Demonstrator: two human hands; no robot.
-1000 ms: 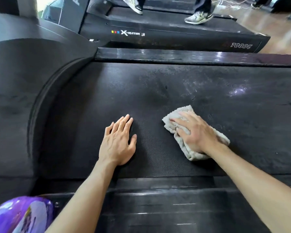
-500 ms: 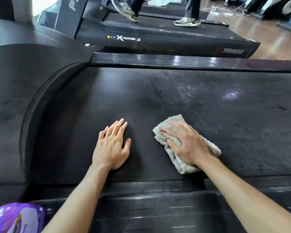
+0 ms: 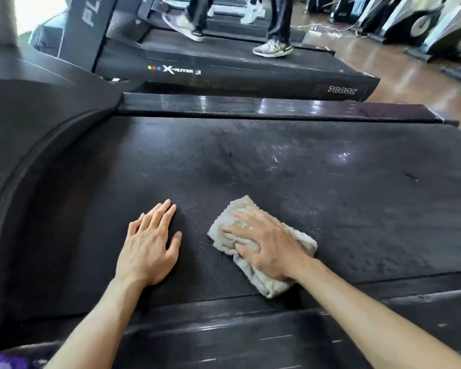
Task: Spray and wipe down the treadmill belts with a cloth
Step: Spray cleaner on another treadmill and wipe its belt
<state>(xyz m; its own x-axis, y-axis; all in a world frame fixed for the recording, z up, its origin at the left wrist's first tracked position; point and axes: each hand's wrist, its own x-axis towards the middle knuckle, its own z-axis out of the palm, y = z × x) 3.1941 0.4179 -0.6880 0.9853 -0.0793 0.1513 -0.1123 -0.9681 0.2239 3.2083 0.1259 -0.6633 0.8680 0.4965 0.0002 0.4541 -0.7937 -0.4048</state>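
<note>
Fingers straight and close together, the left hand [image 3: 151, 247] lies palm down on the treadmill belt [image 3: 330, 187], thumb spread toward the right, forearm reaching in from the lower left. It holds nothing. Just to its right, apart from it, the right hand [image 3: 268, 246] presses flat on the cloth [image 3: 253, 278], a crumpled pale rag lying on the belt close to the near edge; the fingers are spread and only slightly bent over the fabric, pointing left, with the forearm coming in from the lower right. Beyond the cloth, the belt shows greyish damp smears. Farther back, a neighbouring treadmill [image 3: 224, 73] carries walking feet in sneakers.

Compared with half a second earlier, both hands keep the same flat pose and the same spacing. The cloth sits a touch nearer the belt's front edge, under the same pressing hand.
</note>
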